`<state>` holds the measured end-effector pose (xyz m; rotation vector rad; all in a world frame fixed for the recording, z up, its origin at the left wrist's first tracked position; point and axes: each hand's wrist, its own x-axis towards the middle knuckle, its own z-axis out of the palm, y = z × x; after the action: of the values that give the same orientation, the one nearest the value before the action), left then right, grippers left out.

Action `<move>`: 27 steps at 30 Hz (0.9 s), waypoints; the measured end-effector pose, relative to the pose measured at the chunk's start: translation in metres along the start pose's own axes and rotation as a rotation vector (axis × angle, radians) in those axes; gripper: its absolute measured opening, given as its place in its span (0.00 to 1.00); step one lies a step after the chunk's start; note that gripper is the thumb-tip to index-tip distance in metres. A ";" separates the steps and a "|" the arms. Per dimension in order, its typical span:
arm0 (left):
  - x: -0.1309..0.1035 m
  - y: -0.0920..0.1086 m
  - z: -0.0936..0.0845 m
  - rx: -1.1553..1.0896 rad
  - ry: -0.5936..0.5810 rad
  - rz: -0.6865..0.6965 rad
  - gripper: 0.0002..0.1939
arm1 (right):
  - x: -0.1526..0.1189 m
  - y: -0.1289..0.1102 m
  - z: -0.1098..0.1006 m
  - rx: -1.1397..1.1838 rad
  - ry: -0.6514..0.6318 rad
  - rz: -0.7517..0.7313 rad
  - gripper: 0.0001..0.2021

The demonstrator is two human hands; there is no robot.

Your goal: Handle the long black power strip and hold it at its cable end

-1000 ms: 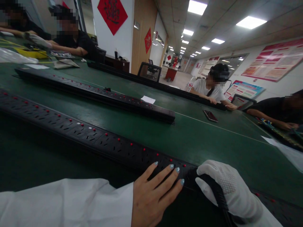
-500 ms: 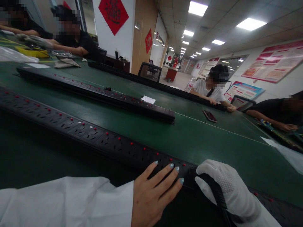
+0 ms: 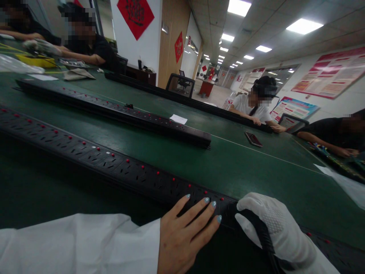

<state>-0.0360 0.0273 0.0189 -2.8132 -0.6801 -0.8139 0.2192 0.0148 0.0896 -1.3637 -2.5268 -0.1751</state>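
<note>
A long black power strip (image 3: pixel 114 161) with red indicator lights and socket slots runs across the green table from the left toward the lower right. My bare left hand (image 3: pixel 188 232) lies on it with fingers outstretched, holding nothing. Beside it, my right hand (image 3: pixel 273 224), in a white dotted glove, is closed around a thick black cable (image 3: pixel 261 226) that bends down toward the lower edge. The cable's end meets the strip's top near my right fingertips; the exact contact is hidden by the glove. More of the strip shows right of the glove.
Another black power strip (image 3: pixel 119 114) lies parallel behind, with a white paper slip (image 3: pixel 178 119) next to it. A phone (image 3: pixel 253 139) rests to the right. Farther back, a long black strip (image 3: pixel 185 99) lies near a person in white (image 3: pixel 248 106). Other people sit around the table.
Both hands keep their places on the strip and cable. The left part of the near strip appears slightly farther left and lower curve aside, almost nothing differs.
</note>
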 end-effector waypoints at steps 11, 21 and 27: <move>0.000 0.000 0.002 -0.028 0.029 -0.004 0.23 | 0.000 -0.001 -0.001 0.012 -0.022 0.023 0.04; 0.000 0.001 0.007 -0.030 0.107 -0.012 0.20 | -0.002 0.000 0.001 -0.014 0.005 0.002 0.04; 0.004 0.002 0.014 0.002 0.233 -0.028 0.15 | 0.002 0.005 0.004 -0.039 0.112 -0.054 0.05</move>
<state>-0.0255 0.0305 0.0087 -2.6533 -0.6830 -1.1221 0.2217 0.0198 0.0861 -1.2637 -2.4800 -0.3042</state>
